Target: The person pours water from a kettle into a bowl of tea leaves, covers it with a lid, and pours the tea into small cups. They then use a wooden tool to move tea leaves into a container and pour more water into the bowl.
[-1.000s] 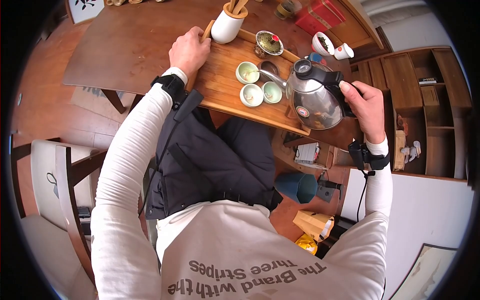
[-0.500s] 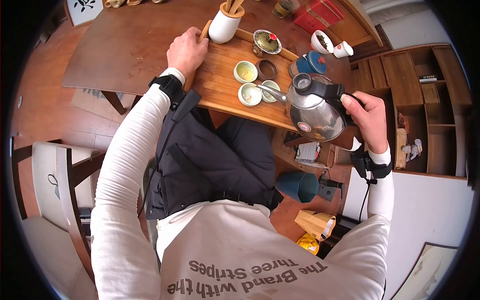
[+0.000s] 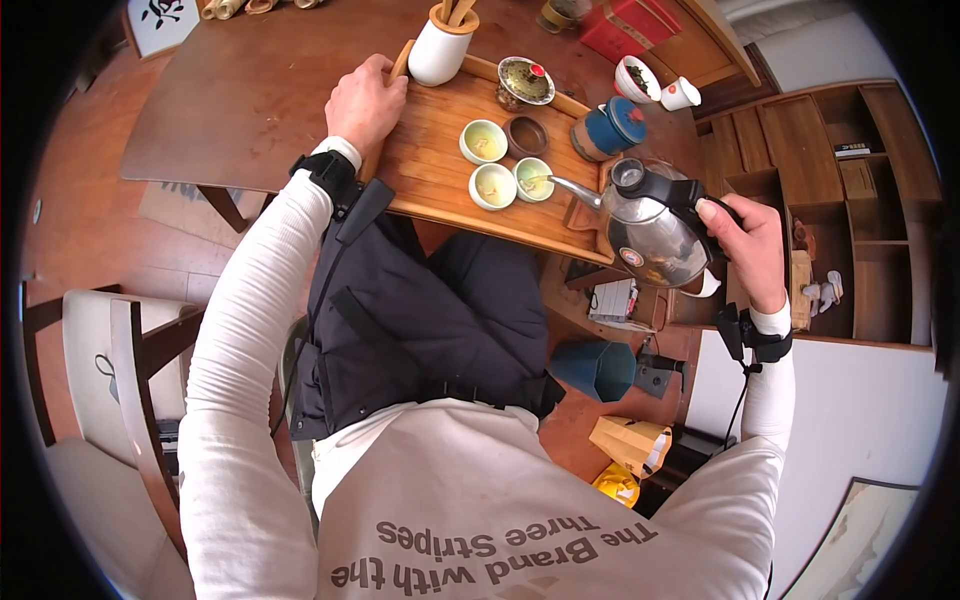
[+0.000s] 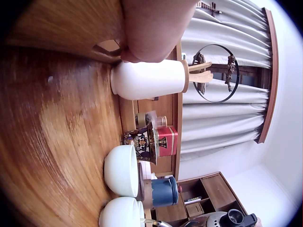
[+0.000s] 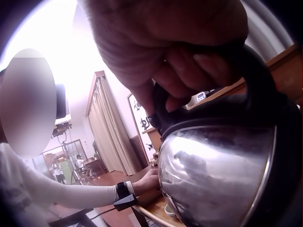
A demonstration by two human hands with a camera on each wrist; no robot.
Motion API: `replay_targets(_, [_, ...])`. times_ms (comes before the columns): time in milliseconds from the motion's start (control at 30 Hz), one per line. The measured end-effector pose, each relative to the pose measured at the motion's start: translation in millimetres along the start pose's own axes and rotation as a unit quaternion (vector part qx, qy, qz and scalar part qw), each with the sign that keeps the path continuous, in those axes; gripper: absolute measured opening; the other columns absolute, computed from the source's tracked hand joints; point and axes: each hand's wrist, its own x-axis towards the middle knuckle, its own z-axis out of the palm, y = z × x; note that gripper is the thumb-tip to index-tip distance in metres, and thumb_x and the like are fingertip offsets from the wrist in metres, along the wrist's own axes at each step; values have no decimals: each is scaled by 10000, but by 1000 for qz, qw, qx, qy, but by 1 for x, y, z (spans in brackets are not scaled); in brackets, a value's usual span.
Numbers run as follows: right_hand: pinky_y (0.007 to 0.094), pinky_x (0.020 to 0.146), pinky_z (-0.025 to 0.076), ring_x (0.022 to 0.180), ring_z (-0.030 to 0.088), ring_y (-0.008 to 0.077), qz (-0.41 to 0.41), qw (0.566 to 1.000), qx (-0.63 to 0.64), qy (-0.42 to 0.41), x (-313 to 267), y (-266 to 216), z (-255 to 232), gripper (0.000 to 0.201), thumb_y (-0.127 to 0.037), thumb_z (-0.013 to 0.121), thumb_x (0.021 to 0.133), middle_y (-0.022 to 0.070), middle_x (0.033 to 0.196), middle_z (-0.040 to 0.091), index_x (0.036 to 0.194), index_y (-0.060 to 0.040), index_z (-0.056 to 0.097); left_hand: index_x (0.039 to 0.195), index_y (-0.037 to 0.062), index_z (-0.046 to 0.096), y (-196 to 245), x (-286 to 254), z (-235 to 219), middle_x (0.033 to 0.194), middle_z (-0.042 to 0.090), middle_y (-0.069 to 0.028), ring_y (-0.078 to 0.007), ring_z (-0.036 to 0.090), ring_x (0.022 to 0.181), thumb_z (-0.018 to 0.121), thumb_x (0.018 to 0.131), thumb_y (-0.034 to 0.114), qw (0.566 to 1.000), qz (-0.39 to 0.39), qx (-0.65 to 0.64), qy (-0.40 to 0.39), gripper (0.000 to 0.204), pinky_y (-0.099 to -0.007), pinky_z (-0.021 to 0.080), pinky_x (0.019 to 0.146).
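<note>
My right hand (image 3: 752, 245) grips the black handle of a steel kettle (image 3: 655, 240), held tilted at the tray's right end. From its spout a thin stream falls into the near right pale-green teacup (image 3: 533, 180). Beside that stand a near left teacup (image 3: 493, 187) and a far left teacup (image 3: 483, 142), both holding yellowish liquid, and a small brown cup (image 3: 525, 137). At the wooden tray's (image 3: 425, 160) left end, my left hand (image 3: 365, 103) holds the raised side board. In the right wrist view, fingers curl round the kettle handle (image 5: 260, 71).
A white tool holder (image 3: 438, 52) with wooden tools stands by my left hand. Behind the cups is a lidded patterned bowl (image 3: 525, 82); a blue canister (image 3: 610, 128) stands near the kettle. Farther right are a bowl of tea leaves (image 3: 637, 78) and a white cup (image 3: 680, 94).
The kettle's spout has moved from the far left teacup to the near left one, then right to the near right one. The blue canister has come into view. My left hand keeps its hold.
</note>
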Motion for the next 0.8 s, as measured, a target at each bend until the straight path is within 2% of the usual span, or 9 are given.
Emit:
replay_targets(233, [230, 611, 410, 684, 526, 53, 2, 999, 6, 41, 14, 16, 2, 396, -343, 753, 935, -16, 718, 627, 865, 45, 725, 1204, 107, 667, -1, 2, 0, 1135, 732, -158, -378, 668, 1090, 625, 933, 389, 1000, 7, 11, -2, 393, -467, 525, 931])
replay_targets(400, [224, 506, 307, 562, 430, 27, 12, 996, 50, 75, 24, 25, 8, 427, -380, 754, 929, -42, 649, 556, 752, 0, 675, 1213, 107, 670, 2, -1, -2, 1096, 740, -178, -376, 677, 1088, 630, 928, 359, 1000, -4, -3, -6, 382, -463, 516, 964])
replay_targets(533, [217, 483, 261, 528, 387, 15, 10, 993, 78, 87, 24, 34, 6, 411, -379, 751, 933, -60, 617, 518, 736, -28, 667, 1208, 108, 672, 0, -1, 1, 1090, 741, -177, -377, 677, 1084, 636, 928, 357, 1000, 2, 3, -2, 377, -464, 516, 961])
replay_targets(600, [197, 478, 241, 520, 373, 1, 43, 977, 177, 108, 18, 39, 1, 394, -376, 748, 937, -76, 599, 493, 742, -44, 665, 1208, 108, 671, -2, 0, 1, 1089, 743, -172, -378, 676, 1086, 642, 926, 360, 1000, 12, 1, 6, 379, -466, 516, 958])
replay_targets(633, [200, 456, 203, 488, 329, -1, 44, 969, 216, 115, 14, 42, -1, 374, -353, 710, 973, -90, 569, 440, 756, -59, 631, 1208, 108, 671, -2, 0, 1, 1089, 743, -172, -378, 676, 1086, 642, 926, 360, 1000, 16, 2, 4, 379, -466, 516, 958])
replay_targets(667, [200, 456, 203, 488, 329, -1, 46, 968, 218, 120, 9, 48, -4, 374, -353, 710, 973, -90, 569, 440, 756, -59, 631, 1201, 109, 674, -1, 0, 2, 1085, 742, -175, -380, 677, 1082, 646, 923, 363, 1000, 13, 4, 10, 377, -467, 518, 952])
replay_targets(733, [228, 436, 174, 462, 283, 12, 29, 916, 377, 137, -1, 57, -8, 375, -333, 658, 1012, -90, 548, 384, 760, -67, 582, 1194, 109, 676, -2, 0, 2, 1081, 742, -178, -381, 677, 1079, 651, 921, 366, 1000, 17, 8, 13, 376, -468, 520, 945])
replay_targets(800, [244, 441, 168, 440, 244, 36, 31, 889, 426, 166, -9, 60, -10, 414, -390, 572, 1048, -88, 526, 319, 772, -82, 552, 1178, 110, 683, -3, 2, 3, 1067, 740, -184, -386, 678, 1070, 655, 916, 373, 1000, 23, 5, 18, 373, -473, 524, 931])
